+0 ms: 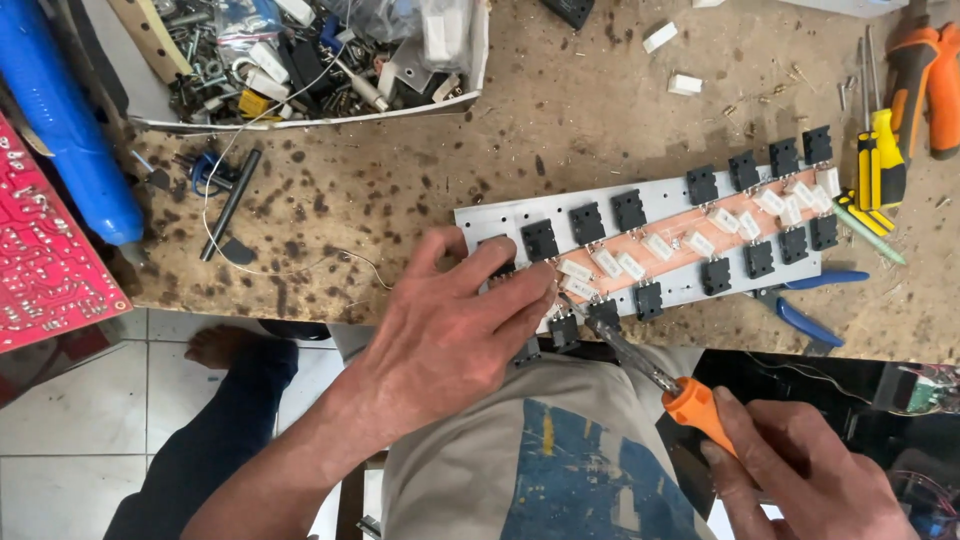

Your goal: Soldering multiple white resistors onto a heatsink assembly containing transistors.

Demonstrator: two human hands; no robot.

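A long grey metal plate (pixel 668 195) lies slantwise on the stained wooden bench, carrying two rows of black square components (pixel 587 222) and a copper strip with white block resistors (pixel 660 246). My left hand (pixel 450 330) presses flat on the plate's near left end, fingers spread over the components there. My right hand (pixel 800 470) grips an orange-handled screwdriver (pixel 660 378), whose metal shaft points up-left to the plate's near edge beside my left fingertips.
A tray of mixed screws and parts (pixel 320 60) sits at the back left, a blue cylinder (pixel 60 110) and red circuit board (pixel 45 250) at far left. Blue-handled pliers (pixel 810 300) and yellow and orange tools (pixel 900 110) lie at right.
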